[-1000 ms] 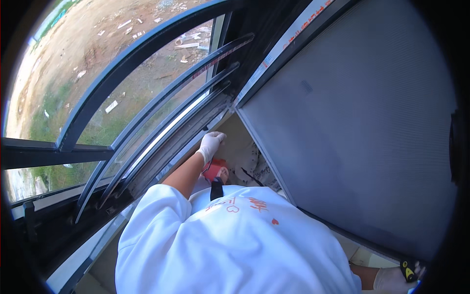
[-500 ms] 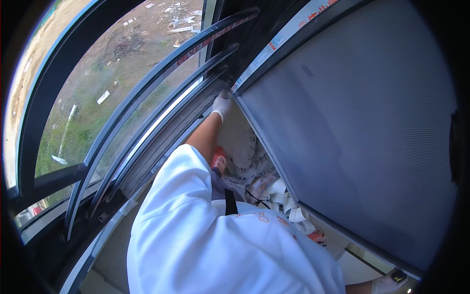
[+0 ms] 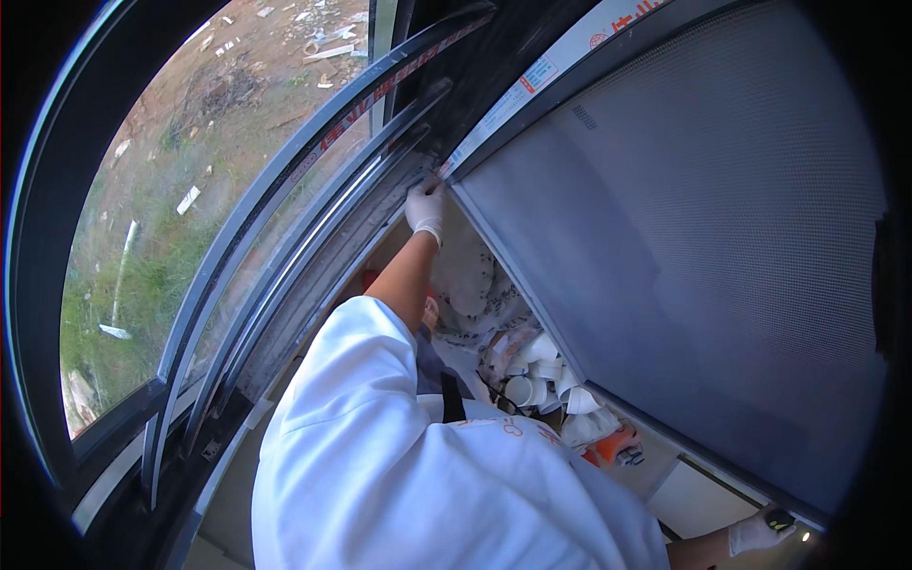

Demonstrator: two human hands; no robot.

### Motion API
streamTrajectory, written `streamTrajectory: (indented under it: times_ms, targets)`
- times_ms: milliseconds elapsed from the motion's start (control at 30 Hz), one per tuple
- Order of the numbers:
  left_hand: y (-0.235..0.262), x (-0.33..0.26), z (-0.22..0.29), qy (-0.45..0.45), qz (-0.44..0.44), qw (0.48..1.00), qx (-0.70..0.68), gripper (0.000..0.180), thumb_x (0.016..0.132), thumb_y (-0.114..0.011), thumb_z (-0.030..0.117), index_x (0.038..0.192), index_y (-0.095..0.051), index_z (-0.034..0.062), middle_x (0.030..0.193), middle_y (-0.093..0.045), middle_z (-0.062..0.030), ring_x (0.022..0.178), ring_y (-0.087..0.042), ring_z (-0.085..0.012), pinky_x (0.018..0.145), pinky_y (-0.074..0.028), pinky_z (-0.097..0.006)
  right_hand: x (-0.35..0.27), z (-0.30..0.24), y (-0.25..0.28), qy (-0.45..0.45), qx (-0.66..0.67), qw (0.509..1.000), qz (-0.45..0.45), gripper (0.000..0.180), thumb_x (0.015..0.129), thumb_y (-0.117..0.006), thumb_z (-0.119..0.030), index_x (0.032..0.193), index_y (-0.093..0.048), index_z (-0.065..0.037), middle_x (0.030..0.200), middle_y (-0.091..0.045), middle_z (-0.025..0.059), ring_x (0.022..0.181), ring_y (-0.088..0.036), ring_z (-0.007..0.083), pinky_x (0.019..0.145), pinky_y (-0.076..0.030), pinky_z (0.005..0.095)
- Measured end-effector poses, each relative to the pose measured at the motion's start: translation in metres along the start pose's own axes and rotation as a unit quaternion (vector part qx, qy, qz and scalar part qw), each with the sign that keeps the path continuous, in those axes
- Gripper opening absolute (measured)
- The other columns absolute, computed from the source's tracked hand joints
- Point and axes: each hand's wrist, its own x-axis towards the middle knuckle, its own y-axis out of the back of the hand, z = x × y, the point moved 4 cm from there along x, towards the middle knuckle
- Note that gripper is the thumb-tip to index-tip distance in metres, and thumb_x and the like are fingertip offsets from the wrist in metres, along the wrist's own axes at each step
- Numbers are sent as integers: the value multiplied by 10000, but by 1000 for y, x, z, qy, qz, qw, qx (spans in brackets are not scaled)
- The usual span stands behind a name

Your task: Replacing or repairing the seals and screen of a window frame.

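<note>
Up at the top corner of the mesh screen panel (image 3: 684, 247), the left hand (image 3: 425, 211), in a white glove, reaches along a bare forearm and rests against the dark frame where the panel meets the window track (image 3: 313, 247). Its fingers (image 3: 418, 195) are curled loosely against the frame edge; whether they pinch anything is too small to tell. Low at the right rim, the right hand (image 3: 757, 534), also gloved in white, closes around the panel's lower edge, with a small dark thing with a yellow spot just at its fingertips.

The screen panel is a large grey sheet of fine mesh in a dark frame, tilted across the right half of the view, its long edge running from the upper hand down toward the lower one. A white and red strip runs along its top edge.

Between the two hands, a person's back in a white shirt (image 3: 408, 456) fills the lower middle and hides much of what lies beneath. Beside it, under the panel's edge, sits a heap of white paper cups (image 3: 546, 380) and crumpled white wrapping (image 3: 475, 285), with an orange object (image 3: 608, 445) just next to them. To the left, curved dark window rails (image 3: 228, 275) bend over glass, through which grass and scattered litter on bare ground (image 3: 190, 171) show far below.
</note>
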Motion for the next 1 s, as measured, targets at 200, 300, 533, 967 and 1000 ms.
streamTrajectory:
  times_ms: [200, 300, 533, 967, 1000]
  targets:
    - [-6, 0, 7, -51, 82, 994, 58, 260, 781, -629, 231, 958, -688, 51, 915, -659, -193, 848, -646, -316, 764, -486, -347, 9, 78, -18, -268, 506, 818, 51, 315, 787, -614, -12, 1075, -532, 85, 1008, -590, 155, 861, -577, 241, 760, -527, 354]
    - [0, -2, 12, -30, 90, 994, 49, 257, 775, -629, 223, 944, -692, 40, 901, -663, -192, 847, -650, -307, 755, -486, -351, 2, 64, -15, -224, 391, 891, 50, 270, 822, -553, 8, 1082, -524, 78, 1030, -574, 160, 884, -563, 238, 761, -538, 371]
    - [3, 1, 6, -36, 91, 995, -4, 227, 780, -644, 211, 931, -700, 51, 872, -674, -174, 822, -660, -294, 763, -490, -331, 6, 49, -18, -425, 581, 675, 162, 238, 901, -489, -140, 1032, -533, 54, 1033, -569, 186, 937, -555, 306, 846, -497, 479]
    - [5, 11, 16, -117, 67, 972, 191, 190, 758, -607, 235, 804, -698, 75, 837, -641, -192, 782, -618, -364, 729, -490, -433, 4, 62, -17, -372, 667, 641, 82, 224, 898, -469, -100, 1014, -550, 74, 1014, -587, 205, 905, -566, 293, 830, -510, 436]
    - [5, 10, 15, -116, 67, 972, 191, 190, 758, -607, 235, 804, -698, 75, 837, -641, -192, 782, -618, -364, 729, -490, -433, 2, 50, -11, -318, 551, 769, 65, 220, 884, -493, -86, 1019, -553, 78, 1005, -592, 198, 885, -571, 277, 813, -517, 416]
